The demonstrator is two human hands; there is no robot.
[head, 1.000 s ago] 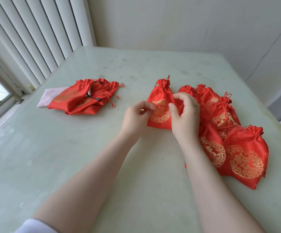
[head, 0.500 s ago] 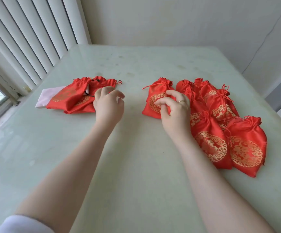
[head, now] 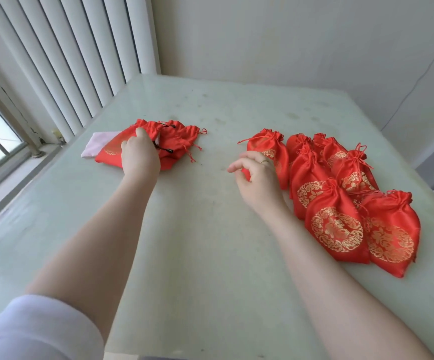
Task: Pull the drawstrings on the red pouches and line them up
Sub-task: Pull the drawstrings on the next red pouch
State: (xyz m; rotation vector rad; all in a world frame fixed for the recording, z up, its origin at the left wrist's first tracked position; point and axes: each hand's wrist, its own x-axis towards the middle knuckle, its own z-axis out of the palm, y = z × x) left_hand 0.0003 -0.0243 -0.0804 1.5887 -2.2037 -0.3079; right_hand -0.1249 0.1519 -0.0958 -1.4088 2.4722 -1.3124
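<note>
Two groups of red pouches lie on the pale green tabletop (head: 210, 229), one by each hand.

The left hand (head: 140, 157) rests on the loose pile of pouches (head: 177, 141) at the left, its fingers curled down onto the top one; whether it actually grips the cloth cannot be told. A pale pink cloth (head: 94, 146) sticks out from under that pile on its left side. The right hand (head: 258, 178) hovers with loosely curled fingers and holds nothing, just in front of the leftmost cinched pouch (head: 270, 146). The cinched pouches (head: 340, 203), necks gathered, lie overlapping in a slanting row to the right of it, gold emblems facing up.
</note>
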